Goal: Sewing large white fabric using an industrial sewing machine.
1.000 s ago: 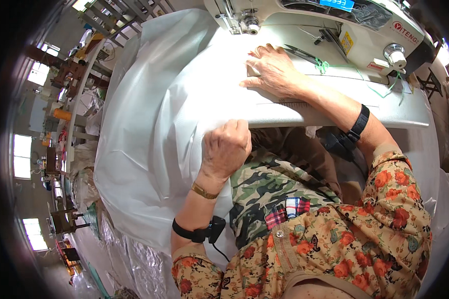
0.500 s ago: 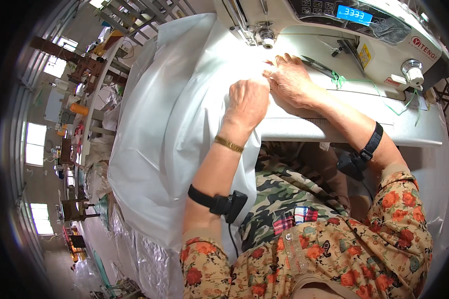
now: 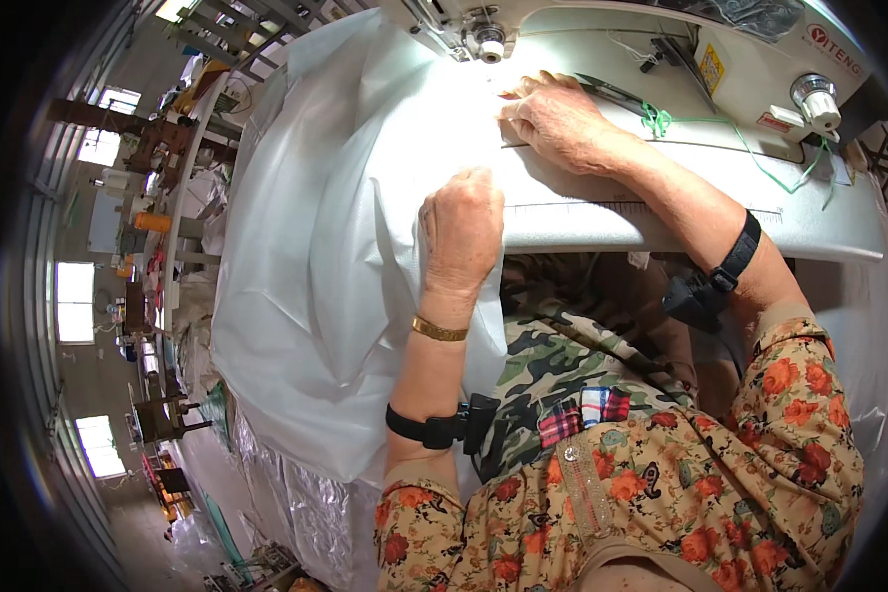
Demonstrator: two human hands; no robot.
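The left hand is folded into a fist at the right border of a white sheet; its grip is narrow, closed on the material, with the thumb hidden from view. The right hand lies farther off and to the right, palm down, fingers bent toward the sheet's far right part. Glare there washes out the fingertips, so one cannot tell whether its grip pinches the sheet or only presses on it.

The sheet spreads in broad folds over the left side of the scene, drooping past the near edge of the pale worktop. Its far right part lies just to the near side of the sewing machine, under a bright light. A measuring scale runs along the worktop near its front edge. Just right of the right hand's fingers lies a dark pointed tool, with a tangle of green thread at its near right end. The thread trails right toward a round silver knob on the machine.

A gold-coloured band circles the left wrist.
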